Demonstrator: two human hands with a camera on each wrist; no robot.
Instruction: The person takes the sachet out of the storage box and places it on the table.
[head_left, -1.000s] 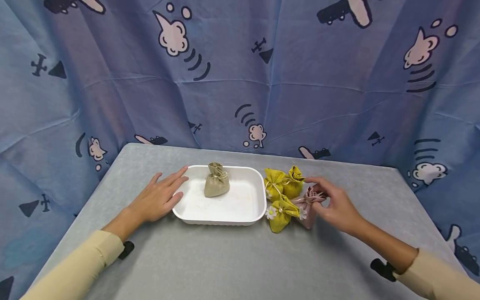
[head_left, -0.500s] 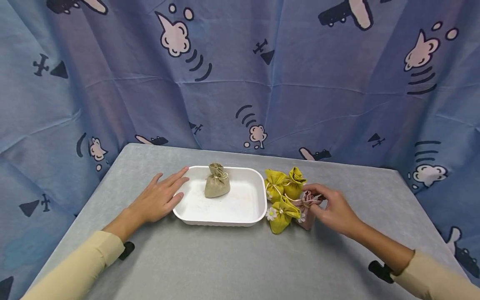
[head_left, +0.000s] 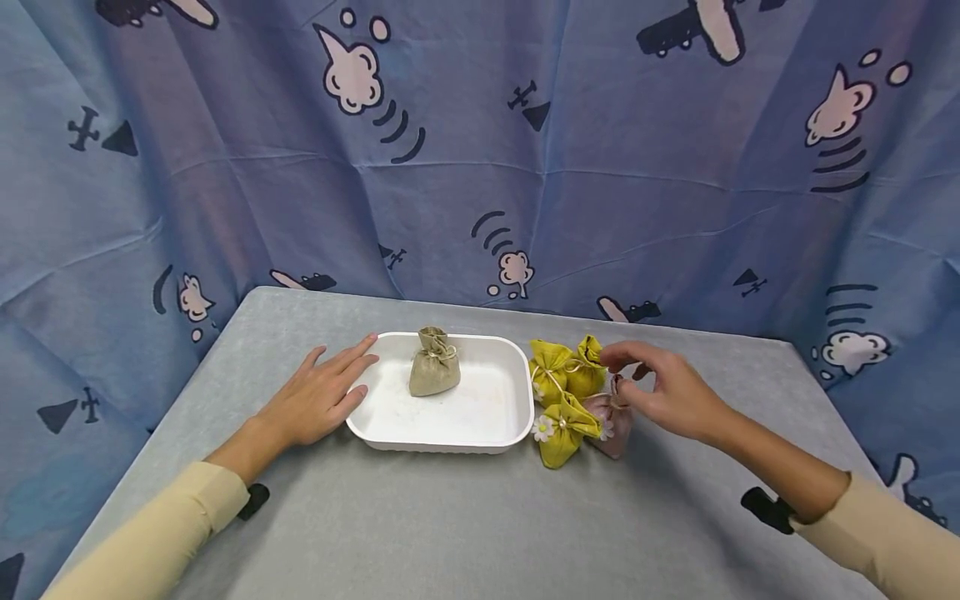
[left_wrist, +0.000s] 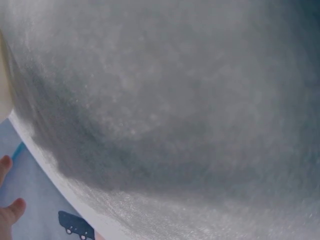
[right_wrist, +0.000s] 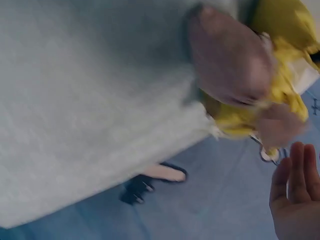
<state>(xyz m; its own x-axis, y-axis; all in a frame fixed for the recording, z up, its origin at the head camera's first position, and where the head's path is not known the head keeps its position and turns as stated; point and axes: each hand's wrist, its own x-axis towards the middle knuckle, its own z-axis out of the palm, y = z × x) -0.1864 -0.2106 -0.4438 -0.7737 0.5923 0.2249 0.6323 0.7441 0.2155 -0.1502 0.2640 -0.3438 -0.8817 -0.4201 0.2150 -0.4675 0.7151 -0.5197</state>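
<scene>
My left hand (head_left: pixel 317 398) lies with spread fingers on the left rim of a white tray (head_left: pixel 480 412). Inside the tray stands an olive-beige drawstring pouch (head_left: pixel 435 371). To the tray's right, my right hand (head_left: pixel 675 393) hovers at the top of a pink drawstring pouch (head_left: pixel 615 427). Its fingers (right_wrist: pixel 296 175) look extended and apart from the pink pouch in the right wrist view. Beside that pouch cluster three yellow drawstring pouches, a left one (head_left: pixel 547 371), a back one (head_left: pixel 587 379) and a front one (head_left: pixel 559 437) with a white flower (head_left: pixel 543 428).
Grey cloth covers the table (head_left: pixel 465 525). A blue patterned curtain (head_left: pixel 450 167) hangs behind its far edge. The yellow pouches stand close against the tray's right side.
My right hand has let go of the pink pouch's gathered top, and its fingers have risen and spread. The pink pouch stays by the yellow ones. My left hand has not moved.
</scene>
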